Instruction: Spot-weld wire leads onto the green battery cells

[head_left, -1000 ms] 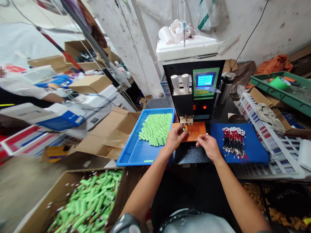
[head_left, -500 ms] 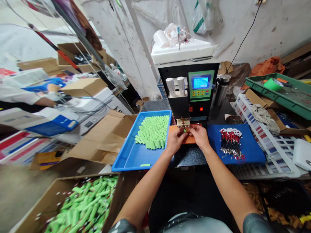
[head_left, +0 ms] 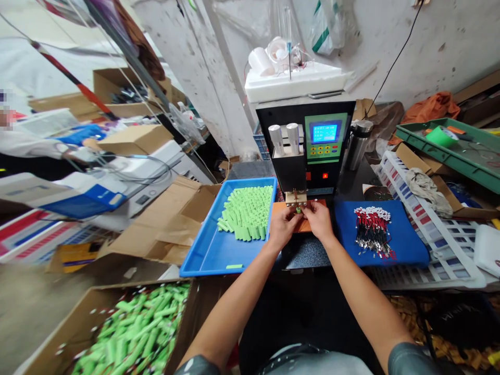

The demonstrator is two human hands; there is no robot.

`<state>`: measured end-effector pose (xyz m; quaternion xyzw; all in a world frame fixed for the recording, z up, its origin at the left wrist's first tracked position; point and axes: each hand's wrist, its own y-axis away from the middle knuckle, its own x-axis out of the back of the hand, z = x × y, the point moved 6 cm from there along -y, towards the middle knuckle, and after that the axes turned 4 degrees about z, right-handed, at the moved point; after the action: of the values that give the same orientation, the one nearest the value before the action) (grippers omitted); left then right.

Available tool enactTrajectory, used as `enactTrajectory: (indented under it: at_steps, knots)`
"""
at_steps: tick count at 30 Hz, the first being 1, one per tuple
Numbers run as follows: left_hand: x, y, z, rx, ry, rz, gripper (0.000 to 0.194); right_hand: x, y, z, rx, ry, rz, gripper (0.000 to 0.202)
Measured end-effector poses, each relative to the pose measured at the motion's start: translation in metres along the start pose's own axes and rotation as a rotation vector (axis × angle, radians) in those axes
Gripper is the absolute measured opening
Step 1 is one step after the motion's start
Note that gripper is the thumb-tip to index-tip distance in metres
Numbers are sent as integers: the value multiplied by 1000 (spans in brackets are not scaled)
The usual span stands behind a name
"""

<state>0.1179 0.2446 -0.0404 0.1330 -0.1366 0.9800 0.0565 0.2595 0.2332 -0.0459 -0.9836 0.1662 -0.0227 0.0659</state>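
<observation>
At the head of a black spot welder [head_left: 289, 172], my left hand [head_left: 284, 224] pinches a small green battery cell [head_left: 299, 210] end-on below the two copper electrode tips [head_left: 296, 197]. Close on the other side, my right hand [head_left: 318, 219] has its fingers pinched together beside the cell; what they hold is too small to make out. Both hands rest over an orange board [head_left: 279, 209]. Left of them, a blue tray [head_left: 207, 258] carries many green cells [head_left: 246, 213] packed upright, plus one lying apart. On a blue cloth [head_left: 410, 245] to the right lies a bundle of red and black wire leads [head_left: 373, 229] with white connectors.
A cardboard box [head_left: 82, 312] of green cells with wires sits at lower left. A steel flask [head_left: 358, 143] stands behind the cloth. White plastic crates [head_left: 449, 255] and a green tray [head_left: 469, 156] are at right. Another person's arm [head_left: 35, 143] is at far left.
My right hand has shifted slightly left, its fingers closer to the cell. My left hand stays nearly in place. The welder's screen looks different, and the other person's arm has moved.
</observation>
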Motion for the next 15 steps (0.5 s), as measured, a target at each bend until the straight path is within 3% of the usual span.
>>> enactTrajectory:
  at_steps: [15]
  knots:
    - [0, 0, 2, 13, -22, 6, 24, -1, 0, 2, 31, 33, -1, 24]
